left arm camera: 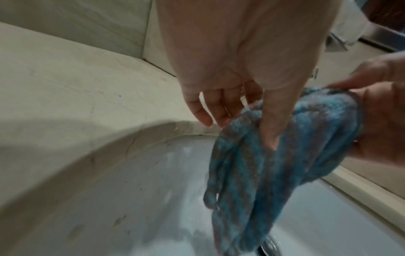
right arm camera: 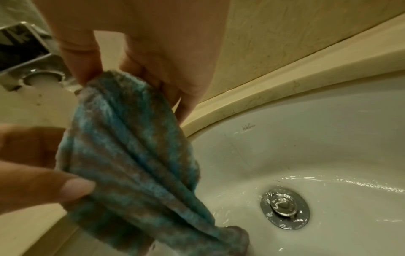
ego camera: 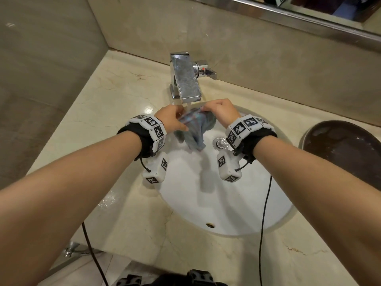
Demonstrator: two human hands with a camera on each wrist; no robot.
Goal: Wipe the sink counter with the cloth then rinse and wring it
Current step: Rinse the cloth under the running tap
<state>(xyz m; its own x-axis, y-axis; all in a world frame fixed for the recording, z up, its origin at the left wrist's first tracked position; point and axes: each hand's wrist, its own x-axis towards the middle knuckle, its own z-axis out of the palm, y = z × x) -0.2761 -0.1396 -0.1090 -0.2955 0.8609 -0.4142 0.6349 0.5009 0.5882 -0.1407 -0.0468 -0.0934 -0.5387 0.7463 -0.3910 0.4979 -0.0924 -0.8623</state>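
Note:
A wet blue-grey cloth (ego camera: 194, 129) hangs bunched over the white sink basin (ego camera: 237, 203), just below the chrome faucet (ego camera: 185, 79). My left hand (ego camera: 172, 118) pinches its left side, thumb on the front and fingers behind, as the left wrist view shows the hand (left arm camera: 241, 121) on the cloth (left arm camera: 263, 173). My right hand (ego camera: 219, 112) pinches the upper right edge; in the right wrist view that hand (right arm camera: 122, 69) holds the cloth (right arm camera: 136, 155) between thumb and fingers. The cloth's lower end dangles near the drain (right arm camera: 285, 207), where water runs.
The beige marble counter (ego camera: 103, 112) surrounds the basin, with wall tiles on the left and behind. A dark brown oval tray (ego camera: 342, 149) sits on the counter at the right. The faucet handle (ego camera: 206, 70) sticks out to the right. Cables hang from both wrists.

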